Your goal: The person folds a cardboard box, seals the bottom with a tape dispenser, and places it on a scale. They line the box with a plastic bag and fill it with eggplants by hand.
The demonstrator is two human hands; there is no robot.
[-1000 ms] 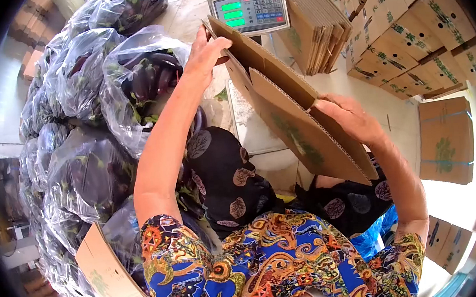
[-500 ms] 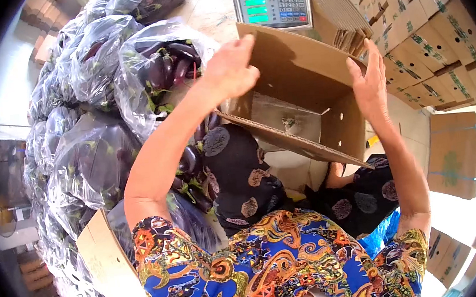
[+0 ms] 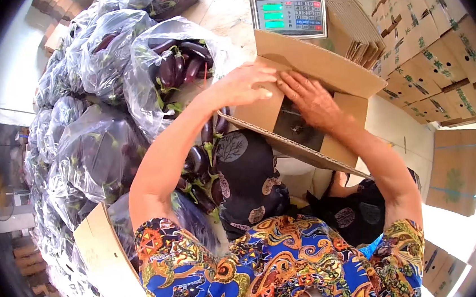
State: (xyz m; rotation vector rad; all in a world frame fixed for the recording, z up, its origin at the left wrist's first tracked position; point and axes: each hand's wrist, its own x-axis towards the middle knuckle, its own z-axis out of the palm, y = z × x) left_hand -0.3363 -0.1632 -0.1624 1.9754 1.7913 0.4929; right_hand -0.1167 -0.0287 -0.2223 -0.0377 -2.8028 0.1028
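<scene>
A cardboard box (image 3: 320, 56) stands tilted in front of me, its long far flap raised and its short end flaps turned inward over the opening. My left hand (image 3: 246, 84) rests at the left end flap (image 3: 260, 111), fingers loosely bent and apart, holding nothing. Over the opening lies my right hand (image 3: 312, 99), fingers stretched out, tips close to the left hand's. The right forearm crosses the right end flap (image 3: 344, 117). Between the flaps a dark gap shows part of the inside. Loose eggplants (image 3: 197, 162) lie left of my knee.
A digital scale display (image 3: 290, 16) stands behind the box, beside flattened cardboard (image 3: 345, 20). Bags of eggplants (image 3: 99, 152) pile up on the left, with one open bag (image 3: 146, 71) near my left arm. Stacked cartons (image 3: 433, 46) line the right side.
My right hand has moved left from the box's right edge to over the opening. The short end flaps have turned inward. My left hand has lowered from the far flap's corner.
</scene>
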